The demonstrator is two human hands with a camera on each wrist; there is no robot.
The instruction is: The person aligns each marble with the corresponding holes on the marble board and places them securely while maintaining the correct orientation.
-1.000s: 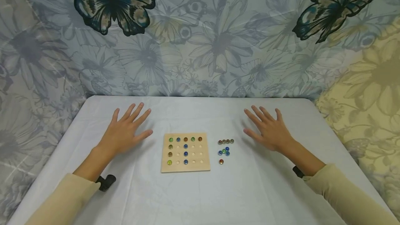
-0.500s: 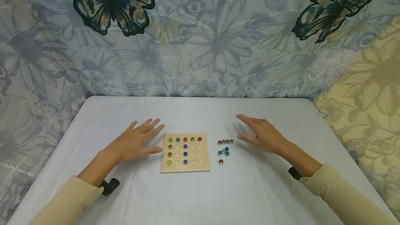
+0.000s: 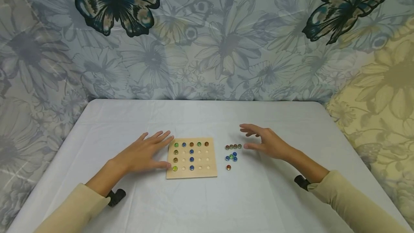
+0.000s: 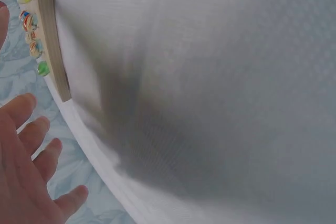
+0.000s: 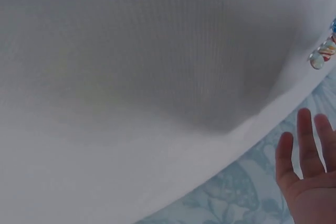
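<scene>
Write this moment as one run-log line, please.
left hand: spread, at left edge of rectangular tan wooden board | right hand: empty, beside loose round multicoloured glass marbles | board: partly filled

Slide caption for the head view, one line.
Left hand at a wooden board partly filled with marbles, right hand near loose marbles on white cloth.

Wrist pics dim w/ soft shadows [image 4: 122, 90].

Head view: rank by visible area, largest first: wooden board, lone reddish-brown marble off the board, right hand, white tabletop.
1. White tabletop
2. Wooden board
3. Right hand
4. Lone reddish-brown marble

All four differ clearly; no ties.
</scene>
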